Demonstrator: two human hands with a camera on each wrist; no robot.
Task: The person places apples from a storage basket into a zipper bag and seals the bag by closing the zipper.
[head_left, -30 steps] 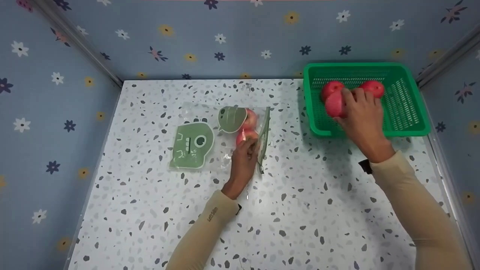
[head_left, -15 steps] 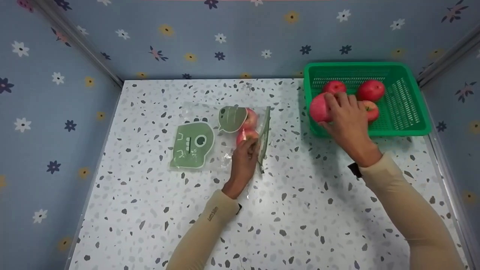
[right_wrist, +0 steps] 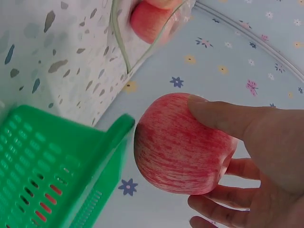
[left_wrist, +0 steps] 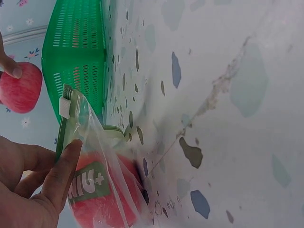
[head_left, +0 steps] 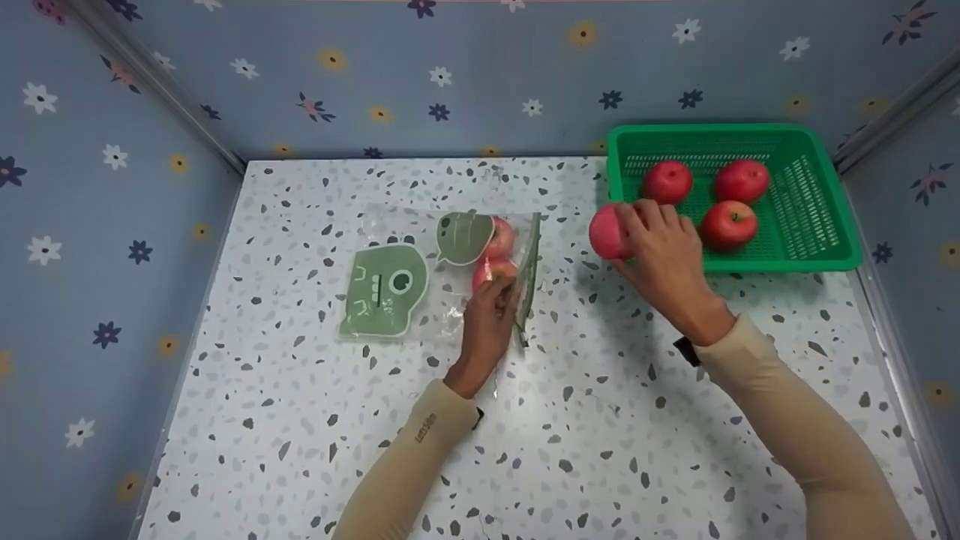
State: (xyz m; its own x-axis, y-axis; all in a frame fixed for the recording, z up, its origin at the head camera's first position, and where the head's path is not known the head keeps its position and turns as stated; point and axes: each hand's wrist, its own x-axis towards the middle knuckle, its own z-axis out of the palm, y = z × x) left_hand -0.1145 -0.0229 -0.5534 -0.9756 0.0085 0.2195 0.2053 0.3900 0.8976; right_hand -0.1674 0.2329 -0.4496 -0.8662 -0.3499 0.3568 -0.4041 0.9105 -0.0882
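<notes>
My right hand (head_left: 664, 255) grips a red apple (right_wrist: 183, 145) between thumb and fingers, held up at the left rim of the green basket (head_left: 780, 264). In the basket sit a front apple (head_left: 730, 225), a back-left apple (head_left: 667, 182) and a back-right apple (head_left: 742, 181). At mid-table lies a clear zip bag (head_left: 442, 300) with green cartoon prints and two apples inside, one of them an upper bagged apple (head_left: 501, 238). My left hand (head_left: 487, 319) pinches the bag's edge beside its green zip strip (head_left: 531, 262). A white slider (left_wrist: 64, 107) shows on the strip in the left wrist view.
The speckled white table (head_left: 585, 450) runs up to blue flowered walls (head_left: 495, 82) at the back and both sides. The basket stands in the back right corner, close to the walls.
My right hand has lifted the apple out of the basket and carried it left past the rim, uncovering the apple at the front. My left hand and the bag stay in place.
</notes>
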